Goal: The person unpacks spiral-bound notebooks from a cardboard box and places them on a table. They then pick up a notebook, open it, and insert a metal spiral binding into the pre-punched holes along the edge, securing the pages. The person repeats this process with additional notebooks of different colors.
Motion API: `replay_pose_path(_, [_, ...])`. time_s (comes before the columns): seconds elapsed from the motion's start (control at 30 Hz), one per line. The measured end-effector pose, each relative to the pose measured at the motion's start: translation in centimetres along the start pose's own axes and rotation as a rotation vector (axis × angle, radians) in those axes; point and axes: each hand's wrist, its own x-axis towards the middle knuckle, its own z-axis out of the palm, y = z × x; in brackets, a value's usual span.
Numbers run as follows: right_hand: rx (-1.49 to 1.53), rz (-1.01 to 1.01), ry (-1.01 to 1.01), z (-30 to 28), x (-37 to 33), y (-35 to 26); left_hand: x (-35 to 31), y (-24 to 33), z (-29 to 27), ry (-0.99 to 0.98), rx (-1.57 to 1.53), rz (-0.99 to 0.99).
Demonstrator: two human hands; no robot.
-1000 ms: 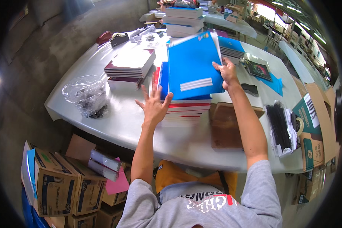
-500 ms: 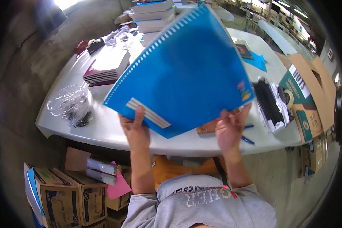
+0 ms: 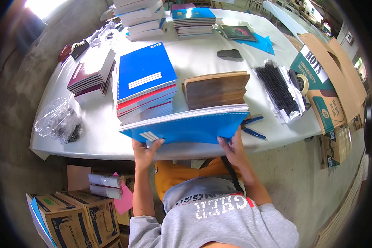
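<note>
A blue spiral-bound notebook (image 3: 188, 126) is held nearly flat just above the table's near edge. My left hand (image 3: 144, 151) grips its near left corner and my right hand (image 3: 234, 148) grips its near right corner. Behind it rises a stack of blue and red notebooks (image 3: 146, 87) on the white table (image 3: 99, 136). A brown wooden block (image 3: 215, 89) stands just beyond the held notebook, to the right of the stack.
Blue-handled scissors (image 3: 252, 126) lie right of my right hand. Black binding combs in a bag (image 3: 279, 91), maroon notebooks (image 3: 89, 74), a clear plastic bag (image 3: 58, 120) and further notebook stacks (image 3: 192, 20) sit on the table. Cardboard boxes (image 3: 330, 78) stand right; more boxes (image 3: 76, 219) lower left.
The blue notebook came off the stack, swung up toward my face, and has now dropped to lie flat at the table's near edge, both hands on it.
</note>
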Motion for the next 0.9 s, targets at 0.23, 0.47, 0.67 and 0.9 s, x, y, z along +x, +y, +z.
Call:
replay_pose_path(0.23, [-0.315, -0.129, -0.054, -0.9, -0.6, 2.9, -0.4, -1.9, -1.6, -0.074, 0.1, -0.172])
replay_pose_path(0.47, [-0.422, 0.116, -0.199, -1.8, -0.2, 0.8, -1.1, -1.4, -3.3, -0.26, 0.627, -0.199])
replay_pose_path(0.67, [-0.084, -0.118, 0.039, -6.1, 5.9, -4.2, 2.1, 3.9, 1.6, -0.233, 0.487, 0.025])
replay_pose_path(0.9, [-0.195, -0.224, 0.108, -10.6, 17.7, -12.8, 12.3, 3.5, 10.2, 0.061, 0.482, 0.414])
